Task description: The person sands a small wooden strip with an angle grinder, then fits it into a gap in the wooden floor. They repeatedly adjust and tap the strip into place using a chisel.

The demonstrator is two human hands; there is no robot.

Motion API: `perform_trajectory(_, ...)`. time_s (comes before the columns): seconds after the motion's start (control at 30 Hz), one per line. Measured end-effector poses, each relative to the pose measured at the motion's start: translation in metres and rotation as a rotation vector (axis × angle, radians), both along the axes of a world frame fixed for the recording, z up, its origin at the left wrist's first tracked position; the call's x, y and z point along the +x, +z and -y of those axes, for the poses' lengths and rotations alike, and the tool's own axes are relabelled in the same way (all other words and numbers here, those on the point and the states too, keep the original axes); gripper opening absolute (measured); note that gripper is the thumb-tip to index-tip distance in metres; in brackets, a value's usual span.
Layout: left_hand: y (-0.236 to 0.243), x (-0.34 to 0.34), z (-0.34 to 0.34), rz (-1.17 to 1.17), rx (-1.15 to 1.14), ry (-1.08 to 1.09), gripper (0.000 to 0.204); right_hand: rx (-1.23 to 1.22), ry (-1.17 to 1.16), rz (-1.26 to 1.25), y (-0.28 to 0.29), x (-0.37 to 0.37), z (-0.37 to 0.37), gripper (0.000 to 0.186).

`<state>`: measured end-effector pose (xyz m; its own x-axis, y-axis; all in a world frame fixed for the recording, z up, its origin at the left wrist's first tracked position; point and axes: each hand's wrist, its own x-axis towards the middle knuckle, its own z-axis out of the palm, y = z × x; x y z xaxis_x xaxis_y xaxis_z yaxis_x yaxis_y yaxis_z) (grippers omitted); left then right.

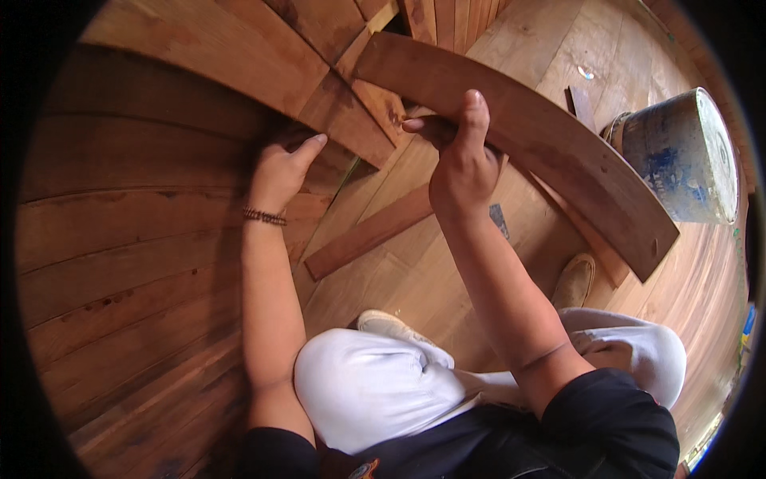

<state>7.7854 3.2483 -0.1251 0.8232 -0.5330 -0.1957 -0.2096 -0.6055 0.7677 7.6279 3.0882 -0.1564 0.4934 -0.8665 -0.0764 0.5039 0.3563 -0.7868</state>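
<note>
My right hand (pixel 465 172) is closed round a long brown wooden plank (pixel 558 132), its thumb on the near face and some fingers hidden behind. The plank is raised and slanted, with its far left end against the wooden wall boards and its other end toward the lower right. My left hand (pixel 277 174), with a beaded bracelet (pixel 265 216) at the wrist, is at the lower edge of a wooden board (pixel 231 56) on the wall. Its thumb lies along that edge, and the fingers curl into shadow beneath it.
Horizontal wooden boards (pixel 120 239) cover the left side. On the plank floor lie a narrow wood strip (pixel 367 231) and another strip (pixel 586 231) under the held plank. A paint-stained bucket (pixel 678 156) is at right. My knees (pixel 375 391) are bent close below my hands.
</note>
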Motion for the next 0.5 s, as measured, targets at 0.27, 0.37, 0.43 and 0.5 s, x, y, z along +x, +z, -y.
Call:
perform_trajectory(0.27, -0.029, -0.017, 0.036, -0.273, -0.608, 0.188, 0.036, -0.775, -0.115, -0.039, 0.028, -0.024, 0.102, 0.058)
perform_trajectory(0.37, -0.044, -0.019, 0.045, -0.355, -0.679, 0.272, 0.036, -1.061, 0.108, -0.063, 0.041, -0.028, 0.170, 0.058)
perform_trajectory(0.43, -0.052, -0.021, 0.050, -0.363, -0.683, 0.304, 0.036, -1.141, 0.292, -0.146, 0.041, -0.029, 0.198, 0.058)
perform_trajectory(0.5, -0.061, -0.021, 0.054, -0.358, -0.694, 0.294, 0.037, -1.372, 0.428, -0.304, 0.043, -0.037, 0.221, 0.059)
